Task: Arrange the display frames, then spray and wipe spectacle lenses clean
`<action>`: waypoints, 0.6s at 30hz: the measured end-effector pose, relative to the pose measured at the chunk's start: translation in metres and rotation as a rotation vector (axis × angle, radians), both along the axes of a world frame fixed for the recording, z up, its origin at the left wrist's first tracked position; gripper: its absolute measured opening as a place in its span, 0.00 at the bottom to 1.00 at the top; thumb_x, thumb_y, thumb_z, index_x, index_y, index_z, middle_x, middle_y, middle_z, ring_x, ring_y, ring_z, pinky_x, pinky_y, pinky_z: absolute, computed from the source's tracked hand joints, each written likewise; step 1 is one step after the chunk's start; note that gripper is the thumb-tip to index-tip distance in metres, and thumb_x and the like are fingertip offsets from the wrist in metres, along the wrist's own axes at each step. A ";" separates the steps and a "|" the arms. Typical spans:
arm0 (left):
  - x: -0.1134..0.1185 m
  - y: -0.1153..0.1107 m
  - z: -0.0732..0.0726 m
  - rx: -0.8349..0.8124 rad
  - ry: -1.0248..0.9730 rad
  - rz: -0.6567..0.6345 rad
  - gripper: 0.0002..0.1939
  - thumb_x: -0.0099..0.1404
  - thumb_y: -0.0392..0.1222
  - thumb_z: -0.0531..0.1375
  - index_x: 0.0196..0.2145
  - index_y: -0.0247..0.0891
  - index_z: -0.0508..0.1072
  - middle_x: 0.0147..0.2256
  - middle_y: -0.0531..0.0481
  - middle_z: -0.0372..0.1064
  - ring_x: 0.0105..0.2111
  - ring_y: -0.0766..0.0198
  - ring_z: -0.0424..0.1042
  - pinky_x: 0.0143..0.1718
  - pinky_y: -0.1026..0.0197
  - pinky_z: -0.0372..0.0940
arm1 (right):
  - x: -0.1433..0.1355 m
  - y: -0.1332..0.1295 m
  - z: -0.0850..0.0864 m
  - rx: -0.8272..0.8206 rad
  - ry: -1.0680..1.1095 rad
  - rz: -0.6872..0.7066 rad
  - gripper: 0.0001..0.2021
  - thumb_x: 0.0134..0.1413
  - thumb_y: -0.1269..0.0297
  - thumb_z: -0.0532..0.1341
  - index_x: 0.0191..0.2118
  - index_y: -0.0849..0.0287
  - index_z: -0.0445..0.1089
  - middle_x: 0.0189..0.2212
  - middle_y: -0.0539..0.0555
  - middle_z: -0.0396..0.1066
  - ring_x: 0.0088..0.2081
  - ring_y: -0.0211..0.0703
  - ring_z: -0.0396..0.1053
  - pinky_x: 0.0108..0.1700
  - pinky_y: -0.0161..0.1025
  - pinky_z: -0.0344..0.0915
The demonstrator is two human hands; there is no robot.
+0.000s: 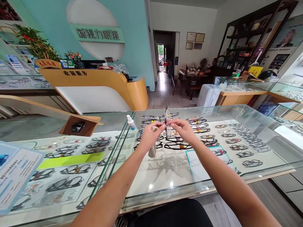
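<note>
Above the glass display case (156, 186), a pair of eyeglasses (168, 130) is held edge-on between both hands. My left hand (151, 135) pinches the frame near its middle, and a light-coloured cloth (152, 152) hangs below this hand. From the other side, my right hand (182, 128) grips the same frame with thumb and fingers closed. Just beyond the hands stands a white spray bottle (131, 122) on the glass. Beneath them, several dark-framed glasses (178, 145) lie in rows inside the case.
At the left, a second case holds more glasses (75, 169), with a blue-and-white card (19, 176) near the edge. A wooden box (80, 125) sits beyond it. Farther off are a yellow counter (137, 94), a pale suitcase (208, 97) and a person (214, 66) by a table.
</note>
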State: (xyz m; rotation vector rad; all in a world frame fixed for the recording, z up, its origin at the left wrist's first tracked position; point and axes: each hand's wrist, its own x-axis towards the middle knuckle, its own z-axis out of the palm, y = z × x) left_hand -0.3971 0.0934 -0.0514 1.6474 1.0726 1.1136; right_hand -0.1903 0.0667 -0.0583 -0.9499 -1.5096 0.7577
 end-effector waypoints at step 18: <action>0.002 -0.002 0.000 0.020 -0.039 -0.068 0.24 0.57 0.64 0.74 0.34 0.39 0.81 0.23 0.56 0.61 0.23 0.66 0.54 0.25 0.61 0.53 | 0.002 0.012 -0.008 -0.272 0.289 0.171 0.21 0.48 0.42 0.81 0.32 0.55 0.82 0.32 0.49 0.79 0.35 0.40 0.71 0.43 0.40 0.68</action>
